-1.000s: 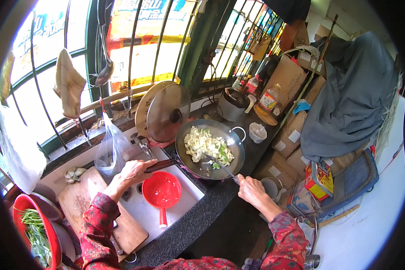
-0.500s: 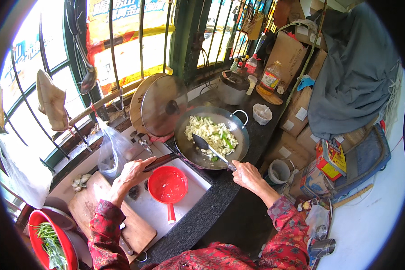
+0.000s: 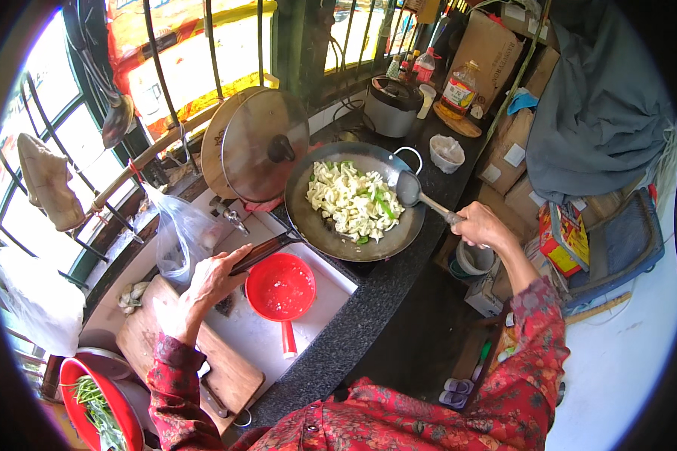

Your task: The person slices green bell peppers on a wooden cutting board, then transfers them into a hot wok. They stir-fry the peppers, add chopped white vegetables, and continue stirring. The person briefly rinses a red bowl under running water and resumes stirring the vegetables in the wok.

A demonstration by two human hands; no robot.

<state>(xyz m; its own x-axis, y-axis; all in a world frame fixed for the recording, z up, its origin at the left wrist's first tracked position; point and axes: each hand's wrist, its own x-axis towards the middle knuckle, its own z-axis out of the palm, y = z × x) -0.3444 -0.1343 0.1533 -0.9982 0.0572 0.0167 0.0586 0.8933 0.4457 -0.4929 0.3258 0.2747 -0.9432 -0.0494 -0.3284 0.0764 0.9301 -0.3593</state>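
Observation:
A dark wok stands on the stove, holding pale chopped pieces mixed with green bits. My left hand is closed round the wok's long handle. In my right hand is the handle of a metal spatula; its blade rests at the right inner side of the wok, beside the food. Just below the wok handle, a red plastic ladle-like scoop lies over the sink, with small white bits inside.
A glass lid leans on a round wooden board behind the wok. The cutting board with a knife lies at left, near a red basin of greens. A rice cooker, oil bottle and white bowl stand at the back right.
The spatula has swung from the middle of the food to the wok's right side, as my right hand moved right and up. My left hand stays on the handle.

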